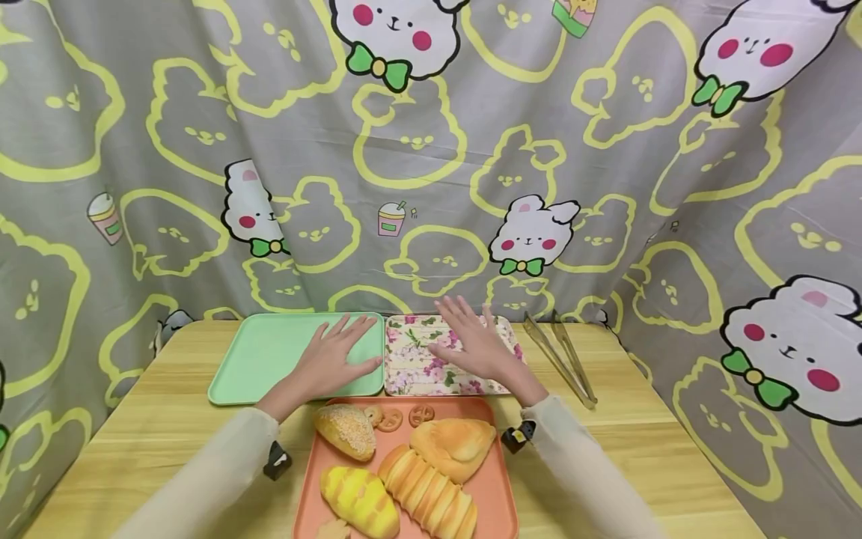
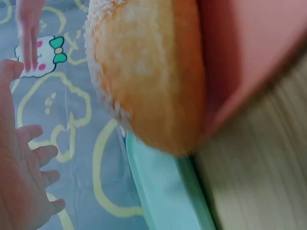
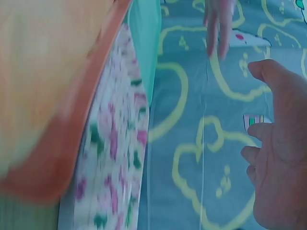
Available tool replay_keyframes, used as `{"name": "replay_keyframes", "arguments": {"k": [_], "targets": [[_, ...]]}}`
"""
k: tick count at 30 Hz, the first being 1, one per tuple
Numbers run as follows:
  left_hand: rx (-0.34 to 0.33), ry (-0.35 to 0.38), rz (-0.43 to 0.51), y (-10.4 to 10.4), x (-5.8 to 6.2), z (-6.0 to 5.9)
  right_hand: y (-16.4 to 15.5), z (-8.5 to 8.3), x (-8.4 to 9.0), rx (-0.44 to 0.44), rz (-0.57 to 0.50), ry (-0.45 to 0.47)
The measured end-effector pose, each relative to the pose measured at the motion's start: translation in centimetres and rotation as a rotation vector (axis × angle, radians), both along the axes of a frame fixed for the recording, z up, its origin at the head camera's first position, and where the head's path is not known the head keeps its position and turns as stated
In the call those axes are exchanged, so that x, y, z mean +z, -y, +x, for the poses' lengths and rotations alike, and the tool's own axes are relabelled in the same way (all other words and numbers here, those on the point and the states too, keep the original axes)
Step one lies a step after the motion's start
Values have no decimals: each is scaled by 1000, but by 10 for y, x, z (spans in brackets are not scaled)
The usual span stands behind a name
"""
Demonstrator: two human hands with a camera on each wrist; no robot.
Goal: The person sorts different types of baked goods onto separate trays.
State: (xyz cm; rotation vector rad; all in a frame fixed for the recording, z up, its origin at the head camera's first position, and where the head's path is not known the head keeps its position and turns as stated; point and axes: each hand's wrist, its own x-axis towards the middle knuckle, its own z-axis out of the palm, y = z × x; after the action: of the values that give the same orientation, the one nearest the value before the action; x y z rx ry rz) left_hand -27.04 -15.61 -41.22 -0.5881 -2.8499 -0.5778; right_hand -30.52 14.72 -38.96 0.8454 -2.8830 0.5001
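Observation:
My left hand hovers over the green tray, fingers spread and holding nothing. Over the floral tray my right hand is spread likewise, with nothing in it. Nearer to me lies an orange tray of bread. On it are a sesame-topped bun, a yellow bread, a ridged roll and a golden folded bread. Small pretzel-like pieces sit along its far edge. The left wrist view shows the sesame bun close up, beside the left hand.
Metal tongs lie on the wooden table, right of the floral tray. A grey curtain with cartoon prints hangs behind the table and along its sides. A small piece of bread shows at the orange tray's near edge.

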Motion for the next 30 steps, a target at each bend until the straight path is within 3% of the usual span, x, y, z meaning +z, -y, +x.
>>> {"name": "replay_keyframes", "arguments": {"k": [8,16,23,30], "targets": [[7,27,164,43,-7,21,-65,-6,5,-121,2,-50],[-11,104,306,75,-18,51,-134,-9,-9,-297,-19,-38],[-87,330,412,91,-30,67,-174,-4,-23,-400,-27,-14],[-135,605,567,87,-46,74,-192,-5,-36,-472,24,132]]}}
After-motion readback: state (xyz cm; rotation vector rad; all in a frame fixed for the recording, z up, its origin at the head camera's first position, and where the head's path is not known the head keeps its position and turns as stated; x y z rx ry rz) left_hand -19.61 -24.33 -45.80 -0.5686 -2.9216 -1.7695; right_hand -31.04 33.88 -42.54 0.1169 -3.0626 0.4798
